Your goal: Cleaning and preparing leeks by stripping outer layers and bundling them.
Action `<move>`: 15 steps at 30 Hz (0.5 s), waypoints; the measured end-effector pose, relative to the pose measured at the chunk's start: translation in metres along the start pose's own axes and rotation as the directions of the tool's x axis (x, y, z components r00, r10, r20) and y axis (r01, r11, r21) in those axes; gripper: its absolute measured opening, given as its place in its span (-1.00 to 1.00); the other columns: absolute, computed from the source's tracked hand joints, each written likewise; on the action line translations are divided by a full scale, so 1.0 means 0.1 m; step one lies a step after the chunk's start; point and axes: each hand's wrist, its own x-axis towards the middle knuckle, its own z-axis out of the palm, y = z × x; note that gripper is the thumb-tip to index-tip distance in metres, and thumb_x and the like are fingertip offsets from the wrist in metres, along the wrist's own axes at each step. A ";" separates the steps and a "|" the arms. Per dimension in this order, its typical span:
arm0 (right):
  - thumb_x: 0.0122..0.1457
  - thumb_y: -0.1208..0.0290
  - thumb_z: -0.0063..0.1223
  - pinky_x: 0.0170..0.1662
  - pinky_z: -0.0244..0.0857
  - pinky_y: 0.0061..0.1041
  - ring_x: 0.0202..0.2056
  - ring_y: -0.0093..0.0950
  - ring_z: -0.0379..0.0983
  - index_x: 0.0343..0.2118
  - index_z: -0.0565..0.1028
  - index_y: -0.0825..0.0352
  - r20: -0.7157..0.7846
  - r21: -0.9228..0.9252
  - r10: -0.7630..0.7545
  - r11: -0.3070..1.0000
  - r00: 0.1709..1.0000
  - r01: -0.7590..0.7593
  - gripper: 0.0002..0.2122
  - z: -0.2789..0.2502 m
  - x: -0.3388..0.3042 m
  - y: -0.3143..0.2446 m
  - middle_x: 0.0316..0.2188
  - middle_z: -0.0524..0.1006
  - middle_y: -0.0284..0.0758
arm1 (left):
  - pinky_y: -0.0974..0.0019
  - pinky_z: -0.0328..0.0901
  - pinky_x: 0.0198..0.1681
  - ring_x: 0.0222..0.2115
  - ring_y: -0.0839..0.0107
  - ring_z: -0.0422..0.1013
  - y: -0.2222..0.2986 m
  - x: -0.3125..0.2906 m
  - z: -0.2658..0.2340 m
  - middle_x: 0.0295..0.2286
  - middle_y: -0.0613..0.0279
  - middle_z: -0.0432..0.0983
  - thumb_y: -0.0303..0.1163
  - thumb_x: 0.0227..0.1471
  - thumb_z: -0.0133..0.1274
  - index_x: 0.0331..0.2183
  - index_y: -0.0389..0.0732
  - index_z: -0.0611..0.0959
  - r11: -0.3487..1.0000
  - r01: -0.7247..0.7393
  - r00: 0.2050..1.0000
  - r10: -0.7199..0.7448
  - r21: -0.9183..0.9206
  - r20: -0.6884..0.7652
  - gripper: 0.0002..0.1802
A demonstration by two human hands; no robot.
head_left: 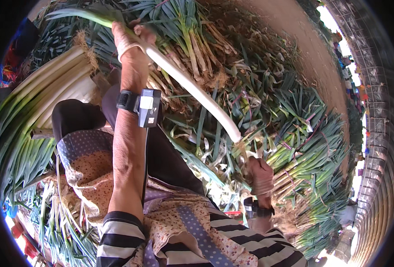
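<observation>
A long leek (192, 89) with a thick white stalk slants across the middle, its green leaves at the upper left and its root end at the lower right. My left hand (128, 38) is closed around it where the white turns green. My right hand (260, 174) is closed like a fist just below the root end. Thin pale strands show between the root end and that hand; what its fingers hold is hidden. Both hands appear to wear pale coverings. A black-strapped box (149, 108) sits on my left forearm.
Trimmed leeks (50, 73) lie stacked at my left, beside my knee. Bundled leeks with roots (192, 40) lie ahead, and more green bundles (312, 160) lie to the right. Loose peeled leaves (214, 155) cover the ground between. A ribbed curved wall (379, 111) rises at far right.
</observation>
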 end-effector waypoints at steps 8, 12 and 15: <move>-0.03 0.38 0.18 0.02 0.20 -0.39 -0.07 -0.32 0.34 0.00 0.34 0.39 -0.154 -0.087 -0.479 0.878 0.864 0.471 -0.50 -0.30 0.17 -0.07 -0.05 0.39 -0.17 | 0.46 0.01 -0.74 -0.73 0.52 0.05 -0.11 -0.10 0.01 -0.74 0.43 0.08 0.22 -0.05 -0.04 -0.46 -0.22 0.46 0.983 0.082 0.995 -0.070 -0.164 0.073 -0.40; -0.17 0.23 0.33 -0.12 0.37 -0.42 -0.11 -0.28 0.37 -0.02 0.36 0.32 0.238 -0.402 -0.914 0.215 0.328 0.890 -0.39 0.20 0.07 -0.58 -0.15 0.42 -0.18 | 0.42 0.01 -0.72 -0.73 0.51 0.11 -0.15 -0.18 0.06 -0.78 0.45 0.13 0.28 -0.09 -0.03 -0.51 -0.10 0.44 0.999 0.027 1.000 -0.027 -0.019 0.009 -0.42; -0.28 0.11 0.36 -0.38 0.44 -0.41 -0.23 -0.22 0.43 -0.07 0.36 0.29 0.298 -0.502 -0.928 0.047 0.224 0.864 -0.33 0.86 0.04 -0.92 -0.18 0.43 -0.14 | 0.39 0.03 -0.75 -0.79 0.50 0.13 -0.25 -0.27 0.15 -0.78 0.43 0.17 0.24 -0.09 0.01 -0.50 -0.07 0.44 0.997 0.056 0.993 -0.049 0.060 -0.110 -0.48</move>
